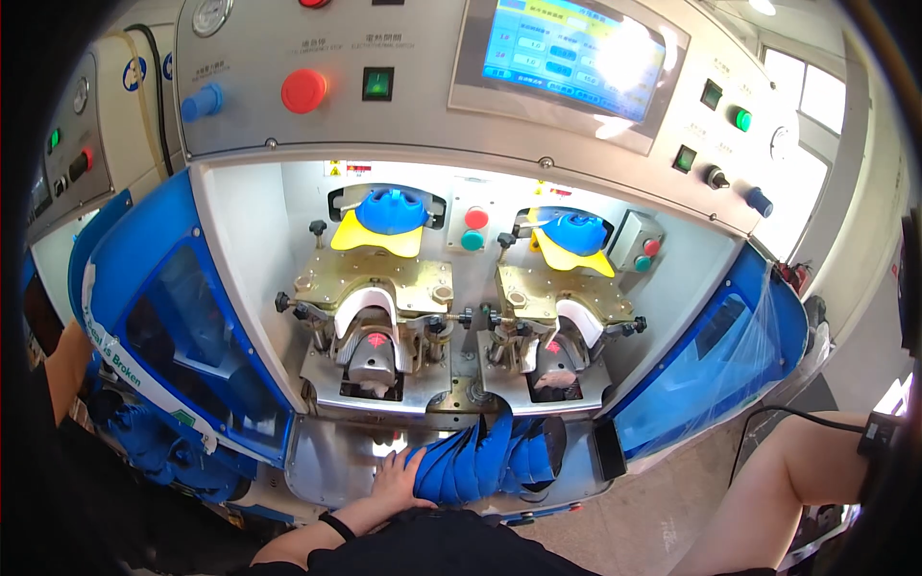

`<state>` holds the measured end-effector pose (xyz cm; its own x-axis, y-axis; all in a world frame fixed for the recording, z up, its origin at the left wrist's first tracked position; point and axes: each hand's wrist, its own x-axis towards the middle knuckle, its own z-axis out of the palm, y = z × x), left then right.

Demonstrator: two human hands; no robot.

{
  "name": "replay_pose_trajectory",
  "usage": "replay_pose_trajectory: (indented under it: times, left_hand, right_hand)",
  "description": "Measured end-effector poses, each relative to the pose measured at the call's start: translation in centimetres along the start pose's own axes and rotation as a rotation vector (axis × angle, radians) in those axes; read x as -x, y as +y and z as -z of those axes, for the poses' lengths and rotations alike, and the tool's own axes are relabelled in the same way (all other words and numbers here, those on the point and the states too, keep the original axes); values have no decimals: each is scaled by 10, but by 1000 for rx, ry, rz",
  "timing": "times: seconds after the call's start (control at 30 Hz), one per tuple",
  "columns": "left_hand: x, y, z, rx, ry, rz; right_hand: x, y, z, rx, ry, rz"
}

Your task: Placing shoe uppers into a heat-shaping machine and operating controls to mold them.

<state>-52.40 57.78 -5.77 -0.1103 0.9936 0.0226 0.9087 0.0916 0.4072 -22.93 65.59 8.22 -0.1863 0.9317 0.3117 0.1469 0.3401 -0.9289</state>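
A nested stack of blue shoe uppers point(480, 461) lies along the machine's front metal ledge, just in front of my body. My left hand point(397, 480) is at its left end, fingers spread over the upper side and thumb along the lower side. A dark band circles my left wrist. My right arm point(759, 499) bends outward at the right, with a black strapped device point(879, 440) near its wrist. The right hand itself is beyond the picture's edge. Behind the stack stand two moulding stations, the left form point(375, 360) and the right form point(555, 365), neither with an upper on it.
Blue-and-yellow pads point(389, 216) hang above the forms. Blue guard doors point(182, 326) flank the bay. Overhead is a control panel with a lit screen point(571, 58) and a red emergency button point(304, 91). Another person's arm point(65, 370) shows at left, near more blue pieces point(144, 432).
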Motion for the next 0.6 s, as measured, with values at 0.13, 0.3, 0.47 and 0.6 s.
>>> replay_pose_trajectory:
  times: [0.13, 0.3, 0.47, 0.6]
  left_hand:
    - [-1, -1, -2, -29, -11, -9]
    - [2, 5, 1, 5, -6, 6]
    - [3, 7, 5, 9, -6, 24]
    - [3, 7, 3, 15, 3, 17]
  right_hand:
    - [-4, 1, -4, -5, 1, 28]
    - [-8, 1, -12, -29, -19, 59]
    - [-10, -4, -14, -41, -18, 104]
    - [-17, -18, -9, -49, 16, 227]
